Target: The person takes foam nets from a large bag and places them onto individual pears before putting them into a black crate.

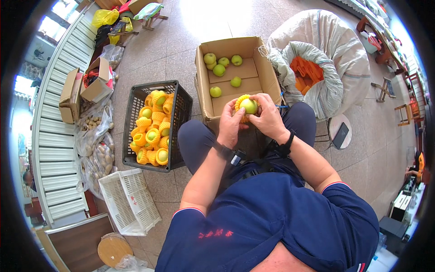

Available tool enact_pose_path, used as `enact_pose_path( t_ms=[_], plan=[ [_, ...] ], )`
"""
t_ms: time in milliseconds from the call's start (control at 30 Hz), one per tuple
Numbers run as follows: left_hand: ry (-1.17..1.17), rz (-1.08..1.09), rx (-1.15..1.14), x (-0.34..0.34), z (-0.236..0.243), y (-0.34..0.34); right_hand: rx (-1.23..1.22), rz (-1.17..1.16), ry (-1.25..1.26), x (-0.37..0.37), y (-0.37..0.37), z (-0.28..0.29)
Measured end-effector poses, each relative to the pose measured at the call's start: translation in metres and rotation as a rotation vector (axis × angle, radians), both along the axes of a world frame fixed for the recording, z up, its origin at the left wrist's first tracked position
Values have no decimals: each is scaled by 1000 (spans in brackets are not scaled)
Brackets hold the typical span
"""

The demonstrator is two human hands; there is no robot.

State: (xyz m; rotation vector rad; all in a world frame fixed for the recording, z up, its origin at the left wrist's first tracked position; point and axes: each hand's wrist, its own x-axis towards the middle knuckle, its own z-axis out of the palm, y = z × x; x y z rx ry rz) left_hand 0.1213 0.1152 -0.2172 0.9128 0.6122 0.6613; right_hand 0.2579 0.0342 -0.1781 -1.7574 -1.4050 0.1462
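Grasping a green apple between them, partly wrapped in a yellow foam net sleeve, the left hand and the right hand held it over the near end of an open cardboard box with loose apples inside. Leftward stood a black plastic crate of sleeved apples; rightward, a white woven sack.

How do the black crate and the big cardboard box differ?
The black crate has slotted walls; the cardboard box has solid brown ones. The crate is heaped with yellow-sleeved apples; the box holds fewer, bare apples. Both stand open on the floor.
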Motion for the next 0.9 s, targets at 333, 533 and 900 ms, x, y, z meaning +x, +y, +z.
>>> enact_pose_path(
  t_ms=[333, 533, 900],
  plan=[
    [-90, -31, -239, -6, 3, 4, -111, 109, 203, 0, -2, 15],
    [-260, -21, -365, -8, 3, 6, -241, -78, 400, 6, -3, -6],
    [-253, 52, -291, -5, -2, 4, -245, -75, 676, 5, 0, -23]
  ],
)
